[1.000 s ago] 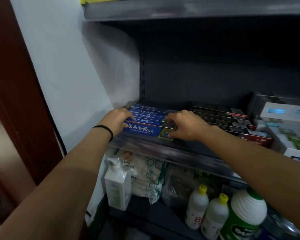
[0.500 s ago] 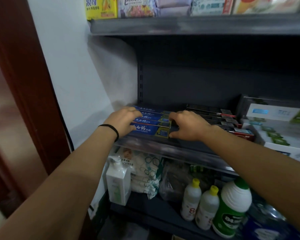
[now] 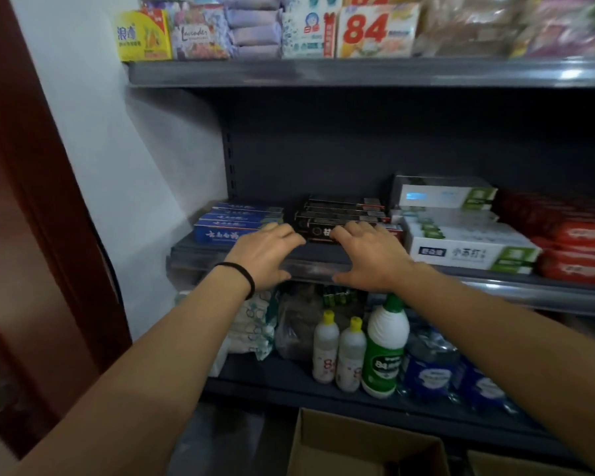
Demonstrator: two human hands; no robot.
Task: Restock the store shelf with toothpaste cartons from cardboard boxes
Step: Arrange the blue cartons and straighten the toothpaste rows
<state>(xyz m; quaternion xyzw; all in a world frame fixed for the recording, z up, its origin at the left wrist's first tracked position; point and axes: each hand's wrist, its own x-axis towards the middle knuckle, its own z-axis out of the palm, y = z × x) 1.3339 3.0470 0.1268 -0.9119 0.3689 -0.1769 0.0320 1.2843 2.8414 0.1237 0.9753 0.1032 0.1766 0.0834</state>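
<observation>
Both hands reach out over the front edge of the middle shelf (image 3: 323, 266). The left hand (image 3: 267, 257) has its fingers spread and loose, holding nothing; its fingertips sit at the gap between the blue toothpaste cartons (image 3: 232, 223) and the black toothpaste cartons (image 3: 337, 214). The right hand (image 3: 370, 255) is loose too, and its fingers lie over the front black carton — they hide part of its label, so I cannot tell if they press on it. A black band (image 3: 243, 274) goes round the left wrist.

The blue cartons lie flat in a stack at the left end of the shelf, with the black stack just beside them. To the right are white and green cartons (image 3: 468, 249), then red packs (image 3: 577, 249) that are blurry.

The shelf below is partly hidden by the arms. White bottles with yellow caps (image 3: 337, 352) and a green and white bottle (image 3: 385, 348) stand there. At the bottom, a cardboard box (image 3: 354, 444) is cut off by the edge. Bright packs (image 3: 323, 29) fill the top shelf.
</observation>
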